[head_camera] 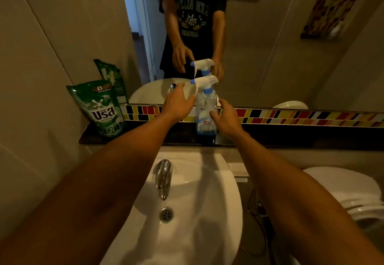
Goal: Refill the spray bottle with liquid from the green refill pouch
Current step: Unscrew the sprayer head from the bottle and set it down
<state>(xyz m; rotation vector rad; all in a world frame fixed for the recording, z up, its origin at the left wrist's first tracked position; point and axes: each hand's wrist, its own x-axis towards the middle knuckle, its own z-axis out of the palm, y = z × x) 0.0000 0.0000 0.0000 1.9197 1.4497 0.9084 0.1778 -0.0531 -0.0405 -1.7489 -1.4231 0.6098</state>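
A clear spray bottle (205, 109) with a white and blue trigger head stands upright on the dark shelf (145, 134) below the mirror. My left hand (178, 103) is just left of the bottle's neck, fingers apart, close to the trigger head. My right hand (227, 117) is at the bottle's right side, its fingers spread near the label; whether they touch it I cannot tell. The green refill pouch (102, 109) stands upright at the left end of the shelf, against the wall.
A white sink (207, 212) with a chrome tap (163, 177) and drain lies below my arms. A white toilet (342, 192) is at the right. The mirror (270, 46) above a coloured tile strip reflects a person, the bottle and the pouch.
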